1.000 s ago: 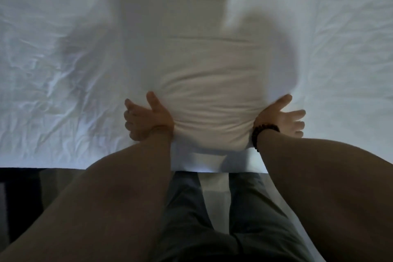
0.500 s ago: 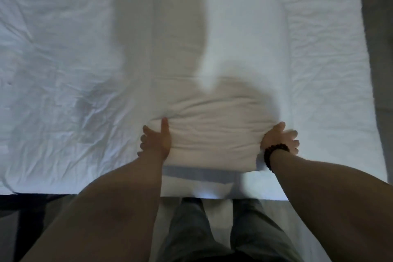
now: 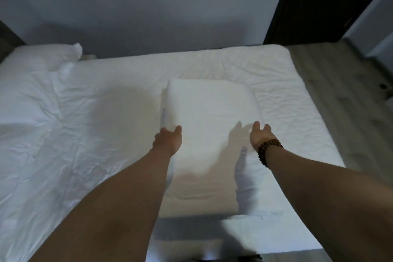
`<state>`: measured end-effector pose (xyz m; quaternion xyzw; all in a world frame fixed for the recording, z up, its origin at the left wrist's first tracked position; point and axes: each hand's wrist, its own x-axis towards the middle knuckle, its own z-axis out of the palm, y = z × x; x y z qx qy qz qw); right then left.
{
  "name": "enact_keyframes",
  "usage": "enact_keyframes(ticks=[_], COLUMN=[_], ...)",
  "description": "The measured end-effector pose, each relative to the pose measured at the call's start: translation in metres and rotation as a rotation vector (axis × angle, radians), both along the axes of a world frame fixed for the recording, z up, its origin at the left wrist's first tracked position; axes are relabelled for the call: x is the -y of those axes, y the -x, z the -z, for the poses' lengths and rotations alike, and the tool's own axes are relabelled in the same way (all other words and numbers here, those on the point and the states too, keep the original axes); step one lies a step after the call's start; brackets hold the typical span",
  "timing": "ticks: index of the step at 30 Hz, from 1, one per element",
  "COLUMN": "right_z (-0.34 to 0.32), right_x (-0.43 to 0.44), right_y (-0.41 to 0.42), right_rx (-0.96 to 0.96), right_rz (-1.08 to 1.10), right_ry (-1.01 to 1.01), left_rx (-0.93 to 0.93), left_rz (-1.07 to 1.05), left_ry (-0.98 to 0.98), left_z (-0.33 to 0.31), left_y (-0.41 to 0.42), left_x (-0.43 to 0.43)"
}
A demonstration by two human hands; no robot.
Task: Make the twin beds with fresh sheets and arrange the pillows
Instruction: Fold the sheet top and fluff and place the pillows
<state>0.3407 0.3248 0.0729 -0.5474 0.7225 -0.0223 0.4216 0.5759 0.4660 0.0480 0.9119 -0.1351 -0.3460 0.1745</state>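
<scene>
The left hand (image 3: 169, 140) and right hand (image 3: 260, 135) reach out over a white pillow (image 3: 209, 112) on the bed (image 3: 91, 134).
The pillow lies flat, closer to the bed's right side. Both hands are loose and hold nothing, one at each side of it. A second pillow (image 3: 36, 58) sits far left by the wall (image 3: 148, 6).

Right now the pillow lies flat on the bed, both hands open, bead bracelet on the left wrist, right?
Not quite: the head view shows the bead bracelet on the right wrist, behind the right hand. The rest holds: the pillow lies flat on the bed, and the left hand and right hand are both open.
</scene>
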Motion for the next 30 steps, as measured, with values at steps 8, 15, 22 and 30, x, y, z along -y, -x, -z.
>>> enact_keyframes(ticks=[8, 15, 22, 30], right_z=[-0.042, -0.052, -0.029, 0.030], right_x=[-0.006, -0.015, -0.015, 0.031], right_y=[0.022, 0.050, 0.067, 0.065], right_rx=[-0.013, -0.017, -0.046, -0.092], right_rz=[0.051, 0.060, 0.073, 0.054], right_ry=[0.030, 0.027, -0.049, -0.145], left_rx=[0.007, -0.023, -0.146, -0.137], left_rz=[0.160, 0.206, 0.003, -0.172], left_ry=[0.069, 0.132, 0.117, 0.039], left_z=[-0.041, -0.036, -0.022, 0.029], left_y=[-0.011, 0.002, 0.019, 0.002], left_x=[0.017, 0.003, 0.006, 0.014])
